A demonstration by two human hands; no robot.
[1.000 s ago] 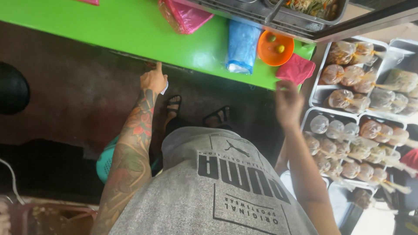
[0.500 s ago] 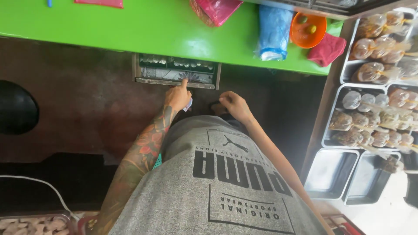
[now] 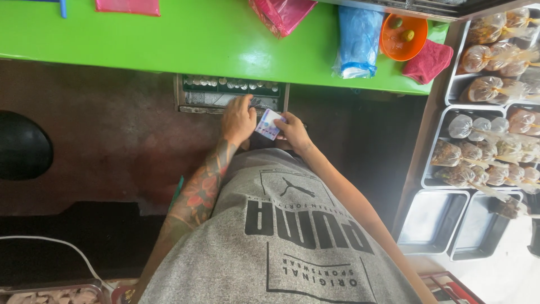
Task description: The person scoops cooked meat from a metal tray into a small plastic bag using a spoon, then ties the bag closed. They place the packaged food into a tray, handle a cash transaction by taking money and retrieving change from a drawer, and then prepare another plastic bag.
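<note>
Both hands are working mid-frame: my right hand [image 3: 293, 130] pinching a banknote [image 3: 268, 124], left hand [image 3: 238, 118] curled narrow, fingers dipping into the cash drawer [image 3: 191, 90].

Daylight is strong and even on the green counter [image 3: 169, 39], where a soft white glare patch sits near its front edge. Below the counter the floor falls into deep shadow, and the open drawer [image 3: 230, 93] under it is dim. To the right of the counter the bagged food [image 3: 489, 146] looks slightly washed out. Focus is fairly sharp, with mild wide-angle stretching at the edges.
</note>
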